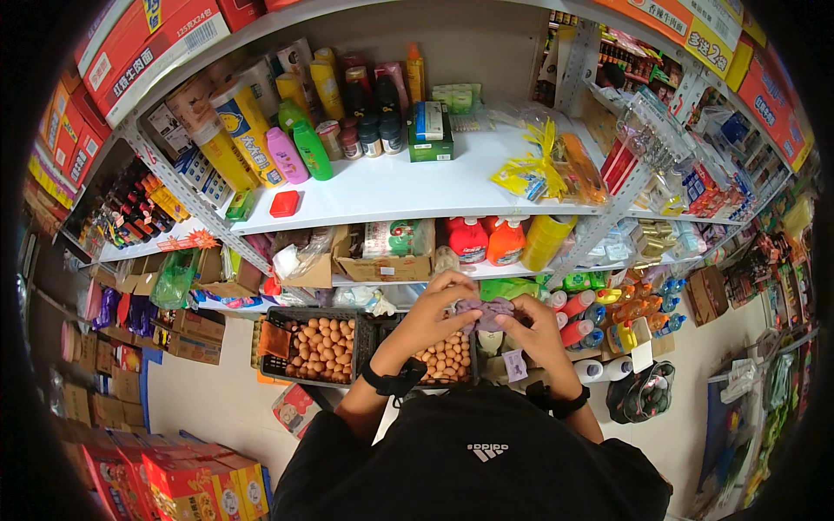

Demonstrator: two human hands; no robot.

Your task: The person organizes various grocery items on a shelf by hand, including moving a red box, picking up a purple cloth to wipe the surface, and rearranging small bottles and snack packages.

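Both my hands hold one crumpled purple cloth (485,315) out in front of my chest. My left hand (438,309) pinches its left side, and my right hand (533,323) has its right side between thumb and fingers. Beneath my forearms stand black plastic crates of brown eggs (322,348), partly hidden by my left arm. A small purple packet (515,366) lies below the cloth, beside my right forearm. Ahead is a white metal shelf (391,189) with a pink bottle (287,155), a green bottle (313,151) and a red box (285,204) on it.
Lower down are a red pump bottle (466,239), an orange one (505,241) and an open cardboard box (384,268). Several drink bottles (629,306) stand on the floor at the right, near a black bag (642,391). Red and yellow cartons (202,482) fill the lower left.
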